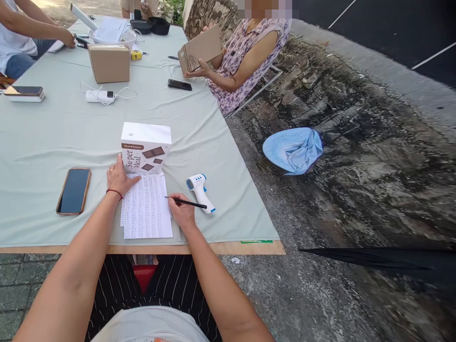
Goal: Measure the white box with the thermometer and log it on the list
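My right hand is closed around a black pen, its tip at the right edge of the written sheets of paper. Rows of small handwriting cover the top sheet. My left hand lies with fingers apart at the upper left of the sheets, touching the side of a white box with brown print. That box stands upright at the sheets' top edge. Right of my right hand lies a white and blue infrared thermometer. A smartphone in a brown case rests left of my left arm.
Across the cloth-covered table, a person holds a cardboard box. Another cardboard box, a white device with a cable, a phone on a white box and a dark case lie farther back. A blue hat is on the ground.
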Demonstrator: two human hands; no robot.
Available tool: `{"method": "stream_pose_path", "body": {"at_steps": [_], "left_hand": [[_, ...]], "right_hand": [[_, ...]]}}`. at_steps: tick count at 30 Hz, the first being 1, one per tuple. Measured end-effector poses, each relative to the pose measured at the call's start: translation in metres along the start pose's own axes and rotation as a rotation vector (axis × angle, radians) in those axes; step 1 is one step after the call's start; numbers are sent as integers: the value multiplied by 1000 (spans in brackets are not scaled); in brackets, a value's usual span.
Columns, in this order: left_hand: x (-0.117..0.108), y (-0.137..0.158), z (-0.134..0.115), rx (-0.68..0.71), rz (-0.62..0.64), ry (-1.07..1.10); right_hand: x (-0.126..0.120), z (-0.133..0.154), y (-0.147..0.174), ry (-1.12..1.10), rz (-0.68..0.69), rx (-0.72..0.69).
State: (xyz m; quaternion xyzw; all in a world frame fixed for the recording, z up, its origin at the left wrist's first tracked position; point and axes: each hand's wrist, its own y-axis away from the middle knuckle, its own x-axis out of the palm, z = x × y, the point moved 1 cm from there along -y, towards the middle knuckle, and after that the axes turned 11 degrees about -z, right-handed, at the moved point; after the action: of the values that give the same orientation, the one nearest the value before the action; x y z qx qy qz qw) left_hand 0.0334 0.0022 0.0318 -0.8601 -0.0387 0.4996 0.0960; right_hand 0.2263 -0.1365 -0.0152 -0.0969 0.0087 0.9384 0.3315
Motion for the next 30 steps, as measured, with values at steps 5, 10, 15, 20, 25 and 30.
{"method": "stream_pose_path", "body": {"at_steps": [5, 10, 15, 20, 25, 30], "left_hand": [[1, 0, 1, 4, 0, 4], [0, 0, 0, -2, 2, 7], [-1, 0, -1, -11, 6, 0], [-1, 0, 0, -9, 5, -4], [-1, 0, -1, -5, -6, 4], [-1, 0, 0, -5, 1, 10]], "right_hand": [[0, 1, 0, 5, 4, -3], [0, 0, 0, 19, 2, -19], [0, 1, 0, 24, 3, -27], [0, 3, 1, 14, 3, 0], [0, 3, 0, 3, -28, 17], [1, 2, -1, 19, -20, -8]]}}
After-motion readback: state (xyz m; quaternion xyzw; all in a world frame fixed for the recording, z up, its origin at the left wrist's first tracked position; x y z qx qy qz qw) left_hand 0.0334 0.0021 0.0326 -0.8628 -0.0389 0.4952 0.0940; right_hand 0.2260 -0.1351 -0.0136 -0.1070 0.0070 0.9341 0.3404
